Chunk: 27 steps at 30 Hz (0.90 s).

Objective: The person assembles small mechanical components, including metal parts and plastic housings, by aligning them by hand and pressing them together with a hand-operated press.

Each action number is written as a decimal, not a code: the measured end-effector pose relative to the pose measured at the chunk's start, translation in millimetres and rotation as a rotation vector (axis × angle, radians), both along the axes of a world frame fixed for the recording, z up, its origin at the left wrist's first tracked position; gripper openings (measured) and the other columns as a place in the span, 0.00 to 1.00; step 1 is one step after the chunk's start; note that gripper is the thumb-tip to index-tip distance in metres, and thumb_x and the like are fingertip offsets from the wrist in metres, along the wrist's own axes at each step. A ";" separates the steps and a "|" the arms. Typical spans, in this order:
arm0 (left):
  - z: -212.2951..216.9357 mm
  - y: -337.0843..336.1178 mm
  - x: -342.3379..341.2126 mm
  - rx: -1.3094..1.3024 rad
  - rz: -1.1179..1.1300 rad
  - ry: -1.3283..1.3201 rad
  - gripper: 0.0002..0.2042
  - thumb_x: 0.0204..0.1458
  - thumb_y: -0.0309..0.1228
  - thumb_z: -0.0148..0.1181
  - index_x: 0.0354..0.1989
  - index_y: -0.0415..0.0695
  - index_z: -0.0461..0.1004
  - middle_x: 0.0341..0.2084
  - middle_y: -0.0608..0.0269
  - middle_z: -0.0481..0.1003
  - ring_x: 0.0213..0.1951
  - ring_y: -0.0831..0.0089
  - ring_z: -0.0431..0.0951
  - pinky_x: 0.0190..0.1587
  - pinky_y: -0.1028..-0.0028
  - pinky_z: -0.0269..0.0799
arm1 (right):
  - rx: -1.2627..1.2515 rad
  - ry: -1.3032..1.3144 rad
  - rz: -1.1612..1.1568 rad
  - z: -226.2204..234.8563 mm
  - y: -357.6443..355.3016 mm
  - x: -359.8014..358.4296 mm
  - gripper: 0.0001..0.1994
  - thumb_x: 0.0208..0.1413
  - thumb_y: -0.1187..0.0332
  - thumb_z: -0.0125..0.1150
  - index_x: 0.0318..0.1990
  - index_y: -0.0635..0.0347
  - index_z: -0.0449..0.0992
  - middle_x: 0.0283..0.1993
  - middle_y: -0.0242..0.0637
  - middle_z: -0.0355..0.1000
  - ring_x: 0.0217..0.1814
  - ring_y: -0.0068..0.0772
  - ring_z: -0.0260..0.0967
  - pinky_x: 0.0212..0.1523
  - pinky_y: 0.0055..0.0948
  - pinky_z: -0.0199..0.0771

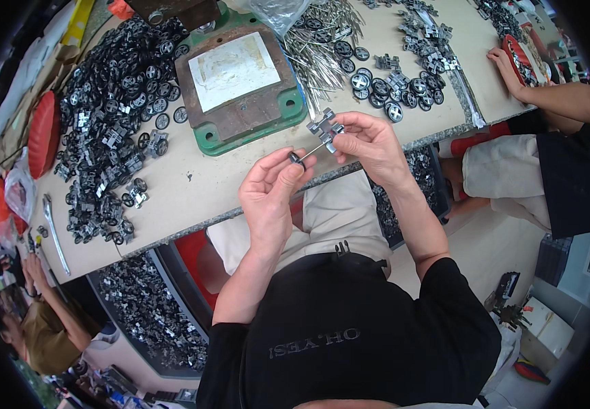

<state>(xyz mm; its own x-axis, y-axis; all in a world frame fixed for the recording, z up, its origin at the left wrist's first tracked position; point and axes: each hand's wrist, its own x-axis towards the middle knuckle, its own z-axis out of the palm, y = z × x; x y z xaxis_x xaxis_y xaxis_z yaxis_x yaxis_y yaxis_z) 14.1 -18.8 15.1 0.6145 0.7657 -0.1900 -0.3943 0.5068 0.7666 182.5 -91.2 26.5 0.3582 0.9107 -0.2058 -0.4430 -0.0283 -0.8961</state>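
Between the fingertips of my left hand is a small black wheel fixed on a thin metal axle. The axle points up and right to a small grey-silver toy car chassis, pinched by the thumb and fingers of my right hand. The axle's far end meets the chassis; whether it sits inside a hole I cannot make out. Both hands are closed and held above the table's near edge, in front of a green and brown metal press base with a pale sheet on top.
A heap of black wheels and chassis parts covers the table's left side. Loose metal axles lie beyond my hands, with more wheels to their right. Bins of parts stand below the edge. Other people sit at left and right.
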 end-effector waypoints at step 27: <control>-6.4 5.7 -0.3 -0.082 -0.016 -0.021 0.15 0.49 0.23 0.58 0.46 0.33 0.67 0.40 0.49 0.73 0.41 0.62 0.76 0.45 0.70 0.74 | 0.217 -0.301 -0.148 -6.2 3.3 -22.4 0.10 0.47 0.79 0.61 0.39 0.69 0.71 0.35 0.35 0.72 0.37 0.20 0.70 0.38 0.18 0.71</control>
